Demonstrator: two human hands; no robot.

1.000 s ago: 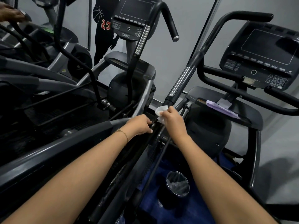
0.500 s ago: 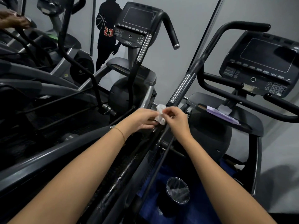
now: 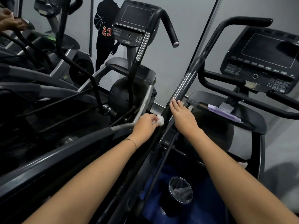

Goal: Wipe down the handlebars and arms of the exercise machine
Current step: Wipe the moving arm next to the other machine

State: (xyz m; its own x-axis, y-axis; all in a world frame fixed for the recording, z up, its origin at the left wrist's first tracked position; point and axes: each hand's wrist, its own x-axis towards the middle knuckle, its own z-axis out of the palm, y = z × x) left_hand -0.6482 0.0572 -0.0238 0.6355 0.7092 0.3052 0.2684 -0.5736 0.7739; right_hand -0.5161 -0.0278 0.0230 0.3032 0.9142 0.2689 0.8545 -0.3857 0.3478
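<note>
- My left hand [image 3: 146,125] pinches a small white wipe [image 3: 160,120]. The wipe is crumpled into a wad with my fingers curled round it, and it is pressed to the left side of the machine's swinging arm [image 3: 196,63], low down.
- My right hand [image 3: 182,118] lies open along the same arm just above the wipe. Its fingers are straight and together and grip nothing, and the fingertips [image 3: 174,103] reach the lower end of the chrome sleeve [image 3: 182,84].
- I judge the wipe to be soft, light and probably damp. It will bunch and shed if I scrub hard, so I should wrap it round the tube and slide it.
- The arm is a stiff metal tube. The chrome sleeve looks smooth and likely slick under a wet wipe.
- The arm probably swings on a pivot, so my free hand should steady it on the black part below the chrome.
- The handlebar [image 3: 246,22] curves off the top of the arm, well above both hands. Its matte black grip should give better hold than the chrome.
- The next machine's console [image 3: 135,15] reads "750AT" under its round button.
- A dark wall figure [image 3: 105,46] carries a red "23".
- The key labels on the nearer console [image 3: 265,62] are too small to read.
</note>
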